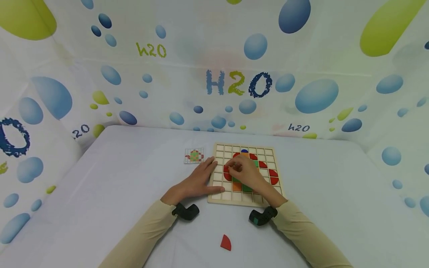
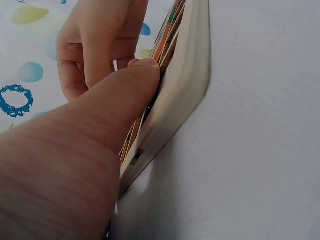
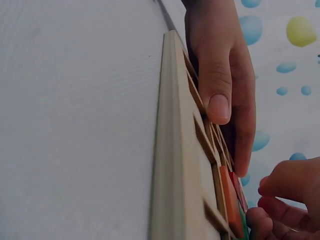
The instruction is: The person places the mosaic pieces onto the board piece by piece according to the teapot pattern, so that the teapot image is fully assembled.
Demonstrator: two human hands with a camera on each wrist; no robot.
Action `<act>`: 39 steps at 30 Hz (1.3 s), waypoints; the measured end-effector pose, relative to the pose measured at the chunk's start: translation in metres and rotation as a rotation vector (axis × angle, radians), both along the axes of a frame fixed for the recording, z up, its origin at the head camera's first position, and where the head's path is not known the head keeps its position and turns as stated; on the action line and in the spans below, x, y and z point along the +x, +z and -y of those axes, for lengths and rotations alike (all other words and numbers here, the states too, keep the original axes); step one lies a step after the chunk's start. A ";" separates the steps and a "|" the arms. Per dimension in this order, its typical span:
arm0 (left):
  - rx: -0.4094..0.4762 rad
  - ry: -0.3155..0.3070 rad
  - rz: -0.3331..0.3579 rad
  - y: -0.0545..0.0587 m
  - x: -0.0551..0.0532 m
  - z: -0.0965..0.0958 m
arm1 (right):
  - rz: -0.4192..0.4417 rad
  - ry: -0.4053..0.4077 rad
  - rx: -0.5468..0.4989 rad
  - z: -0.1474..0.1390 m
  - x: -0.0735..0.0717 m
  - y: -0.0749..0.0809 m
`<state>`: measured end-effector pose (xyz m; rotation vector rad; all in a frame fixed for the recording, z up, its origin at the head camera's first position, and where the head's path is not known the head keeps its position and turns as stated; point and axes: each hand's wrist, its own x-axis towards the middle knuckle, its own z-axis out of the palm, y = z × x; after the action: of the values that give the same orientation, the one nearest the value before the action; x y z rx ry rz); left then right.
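Observation:
A wooden grid board (image 1: 219,201) lies on the table, with red, green, orange and blue pieces in its cells. My left hand (image 1: 197,180) rests along its left side, fingers straight on the frame, thumb (image 2: 127,85) on the near corner cells. Over the board's middle left, my right hand (image 1: 246,171) has bent fingers, the tips right at a red quarter-circle piece (image 1: 226,169). Thumb and fingers (image 3: 260,220) stand low over the coloured pieces in the right wrist view; I cannot tell whether they pinch one. The right hand covers several middle cells.
A small pattern card (image 1: 194,156) with a printed grid lies left of the board. One loose red quarter-circle piece (image 1: 226,242) is on the white tablecloth (image 1: 134,160) between the forearms. Behind the table hangs a curtain (image 1: 187,93) with printed drops.

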<state>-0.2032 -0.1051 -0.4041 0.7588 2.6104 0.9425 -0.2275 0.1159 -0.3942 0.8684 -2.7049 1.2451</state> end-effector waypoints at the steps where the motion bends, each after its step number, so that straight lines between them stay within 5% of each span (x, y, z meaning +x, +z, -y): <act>1: 0.003 -0.001 -0.003 0.000 0.000 0.000 | 0.023 0.007 0.003 0.000 0.001 0.001; 10: 0.029 -0.009 -0.025 -0.002 0.003 0.000 | 0.263 0.203 0.054 0.003 0.007 0.015; 19: 0.010 -0.032 -0.084 -0.001 0.002 0.002 | 0.283 0.558 0.084 0.004 0.010 0.022; 26: 0.007 -0.027 -0.081 -0.002 0.002 0.002 | 0.311 0.695 0.130 0.007 0.019 0.030; 39: 0.001 0.018 -0.041 0.000 0.004 -0.002 | 0.528 1.021 0.194 0.012 0.032 0.036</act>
<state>-0.1992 -0.1026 -0.4037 0.7636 2.6562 0.9437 -0.1956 0.1039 -0.3577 2.4544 -2.8026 1.4780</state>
